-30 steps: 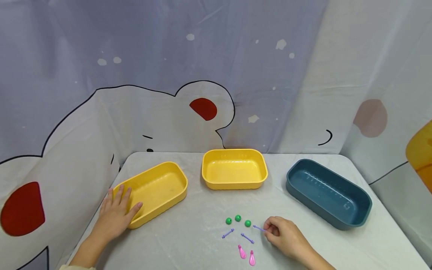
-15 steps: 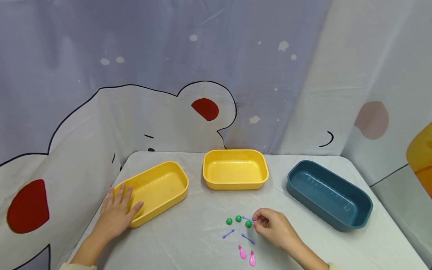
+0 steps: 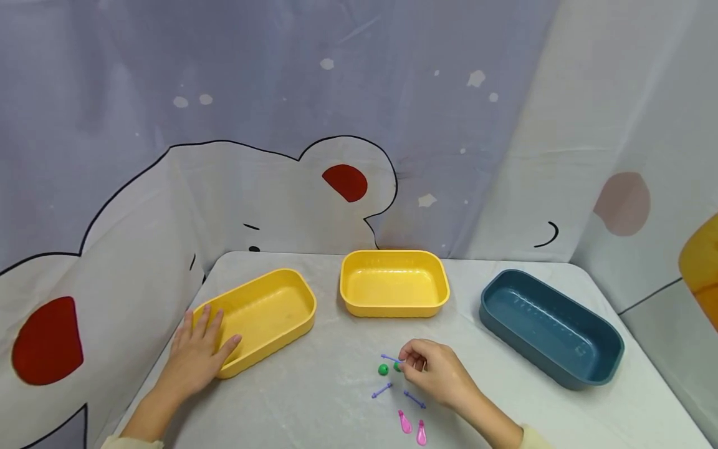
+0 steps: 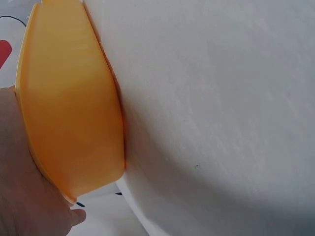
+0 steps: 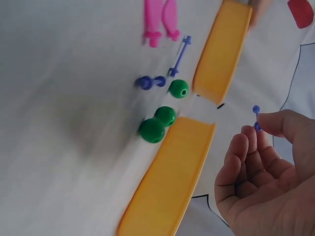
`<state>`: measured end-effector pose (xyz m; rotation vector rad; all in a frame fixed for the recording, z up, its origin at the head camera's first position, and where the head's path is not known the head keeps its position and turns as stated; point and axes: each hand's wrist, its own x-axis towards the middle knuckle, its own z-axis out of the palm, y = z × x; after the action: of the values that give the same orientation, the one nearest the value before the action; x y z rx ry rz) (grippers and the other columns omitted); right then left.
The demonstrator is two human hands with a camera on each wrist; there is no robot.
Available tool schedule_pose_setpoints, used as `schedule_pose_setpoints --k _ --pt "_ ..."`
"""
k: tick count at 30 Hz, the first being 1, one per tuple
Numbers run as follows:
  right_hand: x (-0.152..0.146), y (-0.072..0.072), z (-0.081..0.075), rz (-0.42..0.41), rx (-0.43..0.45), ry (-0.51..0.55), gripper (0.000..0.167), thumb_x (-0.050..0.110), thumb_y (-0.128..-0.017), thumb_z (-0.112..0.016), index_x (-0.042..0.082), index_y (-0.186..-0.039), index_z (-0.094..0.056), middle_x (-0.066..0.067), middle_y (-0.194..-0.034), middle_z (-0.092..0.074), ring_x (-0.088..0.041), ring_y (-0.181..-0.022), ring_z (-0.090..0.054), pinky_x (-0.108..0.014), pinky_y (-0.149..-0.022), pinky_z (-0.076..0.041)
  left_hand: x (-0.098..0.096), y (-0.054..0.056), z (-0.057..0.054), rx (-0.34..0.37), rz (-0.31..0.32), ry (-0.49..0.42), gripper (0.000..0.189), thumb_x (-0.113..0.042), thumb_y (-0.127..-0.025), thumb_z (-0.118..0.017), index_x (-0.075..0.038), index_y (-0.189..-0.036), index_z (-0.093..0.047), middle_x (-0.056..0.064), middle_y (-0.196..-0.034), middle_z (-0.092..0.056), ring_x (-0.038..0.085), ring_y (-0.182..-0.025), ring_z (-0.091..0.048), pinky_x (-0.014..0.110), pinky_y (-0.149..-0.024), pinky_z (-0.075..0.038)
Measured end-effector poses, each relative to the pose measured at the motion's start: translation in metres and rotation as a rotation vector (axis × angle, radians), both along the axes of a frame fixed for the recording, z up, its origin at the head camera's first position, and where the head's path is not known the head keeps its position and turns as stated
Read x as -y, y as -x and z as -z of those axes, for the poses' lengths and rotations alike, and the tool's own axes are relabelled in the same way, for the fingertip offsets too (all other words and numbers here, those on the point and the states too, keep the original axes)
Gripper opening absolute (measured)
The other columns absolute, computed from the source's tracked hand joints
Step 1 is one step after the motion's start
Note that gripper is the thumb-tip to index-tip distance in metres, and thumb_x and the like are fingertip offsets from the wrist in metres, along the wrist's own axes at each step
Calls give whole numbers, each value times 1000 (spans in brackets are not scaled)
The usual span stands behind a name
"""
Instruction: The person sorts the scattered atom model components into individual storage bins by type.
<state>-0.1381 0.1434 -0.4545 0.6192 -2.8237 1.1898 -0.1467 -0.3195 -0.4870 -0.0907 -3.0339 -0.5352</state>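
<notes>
My right hand [image 3: 440,374] pinches a small purple rod with knobbed ends [image 3: 389,358] between thumb and forefinger, raised above the table; its other fingers curl loosely. Beneath are green beads [image 3: 383,370], partly covered by the hand in the head view; the right wrist view shows three, two of them close together [image 5: 151,130]. Two more purple rods [image 3: 382,391] lie nearer me, beside two pink drop-shaped pieces [image 3: 406,422]. My left hand [image 3: 193,358] rests with straight, spread fingers over the near-left end of a tilted yellow tray [image 3: 280,342].
A second yellow tray [image 3: 394,311] stands at the back middle of the white-covered table [image 3: 314,399]. At the right, a dark blue tray [image 3: 524,347] sits at an angle. A patterned cloth [image 3: 269,199] hangs behind the table.
My right hand, holding the purple rod, has moved left and slightly away from me, from beside the beads to over them. The left hand has stayed on the tray.
</notes>
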Motion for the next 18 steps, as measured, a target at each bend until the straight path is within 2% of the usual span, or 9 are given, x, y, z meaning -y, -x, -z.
schedule_pose_setpoints --k 18 --pt "47 19 -7 -86 -43 82 14 8 -86 -74 21 -83 -68 15 -71 -59 0 -64 -52 -21 -60 -47 0 0 -1 -1 -5 16 84 -58 -105 -40 8 -155 -26 35 -162 -11 59 -147 8 78 -110 -7"
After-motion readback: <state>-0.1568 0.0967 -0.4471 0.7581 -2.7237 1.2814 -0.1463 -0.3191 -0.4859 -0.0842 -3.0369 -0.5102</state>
